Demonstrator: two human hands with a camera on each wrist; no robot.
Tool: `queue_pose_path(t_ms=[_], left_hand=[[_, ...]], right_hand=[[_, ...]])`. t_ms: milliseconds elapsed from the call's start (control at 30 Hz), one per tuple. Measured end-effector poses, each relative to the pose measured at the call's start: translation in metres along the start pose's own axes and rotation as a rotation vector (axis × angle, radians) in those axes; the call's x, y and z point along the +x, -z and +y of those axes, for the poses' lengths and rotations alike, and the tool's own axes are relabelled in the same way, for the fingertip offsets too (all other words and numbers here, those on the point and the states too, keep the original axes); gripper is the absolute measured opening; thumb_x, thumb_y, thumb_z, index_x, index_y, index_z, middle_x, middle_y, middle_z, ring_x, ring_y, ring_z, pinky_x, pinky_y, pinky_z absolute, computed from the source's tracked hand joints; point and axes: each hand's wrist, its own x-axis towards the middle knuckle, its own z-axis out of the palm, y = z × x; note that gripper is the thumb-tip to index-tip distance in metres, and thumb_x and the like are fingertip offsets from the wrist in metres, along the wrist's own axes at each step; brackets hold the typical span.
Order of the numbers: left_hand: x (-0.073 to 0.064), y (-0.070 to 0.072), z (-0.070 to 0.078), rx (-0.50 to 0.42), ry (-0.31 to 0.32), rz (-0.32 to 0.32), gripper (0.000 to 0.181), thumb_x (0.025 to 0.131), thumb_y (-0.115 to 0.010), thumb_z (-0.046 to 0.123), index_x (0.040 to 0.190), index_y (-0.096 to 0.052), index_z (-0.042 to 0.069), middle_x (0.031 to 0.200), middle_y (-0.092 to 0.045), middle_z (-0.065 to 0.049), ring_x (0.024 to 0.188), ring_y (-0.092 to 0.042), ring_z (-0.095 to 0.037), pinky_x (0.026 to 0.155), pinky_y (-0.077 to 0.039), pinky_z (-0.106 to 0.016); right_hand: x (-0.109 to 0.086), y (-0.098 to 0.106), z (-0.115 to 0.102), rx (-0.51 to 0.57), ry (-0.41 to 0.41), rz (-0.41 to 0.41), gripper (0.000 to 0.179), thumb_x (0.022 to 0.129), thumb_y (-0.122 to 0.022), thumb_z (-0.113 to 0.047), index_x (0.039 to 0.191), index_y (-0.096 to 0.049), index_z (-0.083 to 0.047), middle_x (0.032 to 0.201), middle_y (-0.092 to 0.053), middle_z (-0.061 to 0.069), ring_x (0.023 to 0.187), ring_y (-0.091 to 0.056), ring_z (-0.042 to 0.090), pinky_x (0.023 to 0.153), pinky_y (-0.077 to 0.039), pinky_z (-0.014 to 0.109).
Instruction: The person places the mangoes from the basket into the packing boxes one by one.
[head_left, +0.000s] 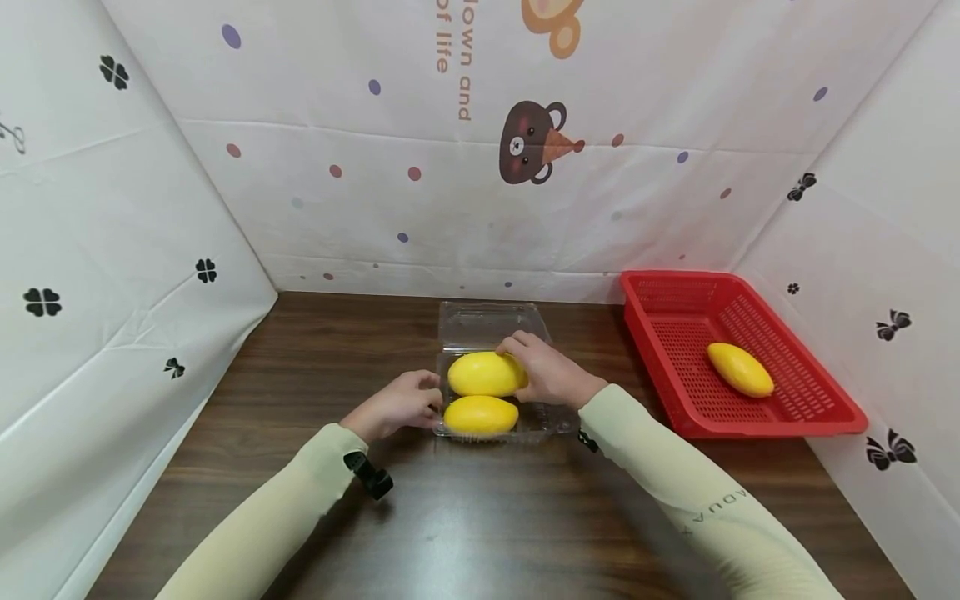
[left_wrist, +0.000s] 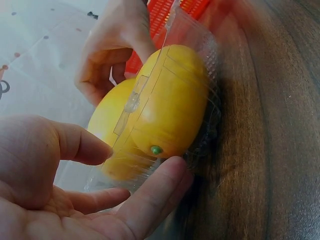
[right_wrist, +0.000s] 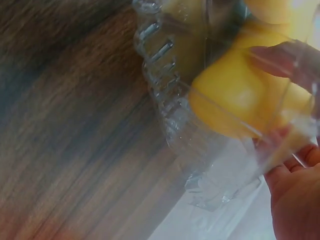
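A clear plastic clamshell box (head_left: 536, 423) stands on the table, its lid (head_left: 487, 327) tipped back. Two smooth yellow lemons lie in its left part: a front lemon (head_left: 480, 416), with a small green stem end in the left wrist view, and a rear lemon (head_left: 480, 374). My right hand (head_left: 551, 372) grips the right end of the rear lemon, with its thumb and fingers on opposite sides. At the box's left side, my left hand (head_left: 401, 404) holds the wall, thumb by the rim and fingertips (left_wrist: 172, 167) low outside. Plastic glare blurs the right wrist view.
A red plastic basket (head_left: 660, 383) with perforated walls sits at the right, with another lemon (head_left: 740, 370) in it. The dark wood table (head_left: 465, 517) is bounded by printed white sheets (head_left: 360, 208) at the back and both sides.
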Motion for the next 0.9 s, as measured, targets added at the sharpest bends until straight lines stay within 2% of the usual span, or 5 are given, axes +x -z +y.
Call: queue_pose_path(t_ms=[433, 733, 900], left_hand=[[-0.002, 0.000, -0.001, 0.002, -0.002, -0.006, 0.050, 0.101, -0.053, 0.011, 0.148, -0.041, -0.002, 0.123, -0.058, -0.023, 0.090, -0.066, -0.024, 0.078, -0.064, -0.034], [-0.003, 0.001, 0.002, -0.002, -0.004, -0.015, 0.051, 0.101, -0.053, 0.011, 0.149, -0.040, -0.002, 0.122, -0.058, -0.023, 0.090, -0.066, -0.024, 0.079, -0.064, -0.034], [-0.003, 0.001, 0.003, -0.002, 0.004, -0.010, 0.051, 0.101, -0.054, 0.011, 0.149, -0.041, -0.001, 0.120, -0.058, -0.022, 0.089, -0.065, -0.024, 0.078, -0.064, -0.034]], right_hand=[[0.000, -0.001, -0.002, 0.033, 0.003, 0.014, 0.069, 0.077, -0.091, -0.019, 0.137, -0.057, -0.015, 0.126, -0.055, 0.001, 0.109, -0.056, 0.017, 0.104, -0.055, 0.037], [-0.007, 0.016, 0.006, 0.083, -0.080, 0.018, 0.075, 0.078, -0.090, -0.020, 0.143, -0.054, -0.015, 0.135, -0.055, 0.005, 0.117, -0.060, 0.024, 0.104, -0.056, 0.042], [-0.017, 0.028, 0.013, 0.085, -0.114, 0.036, 0.069, 0.080, -0.088, -0.022, 0.140, -0.057, -0.011, 0.133, -0.057, 0.010, 0.114, -0.061, 0.027, 0.100, -0.058, 0.043]])
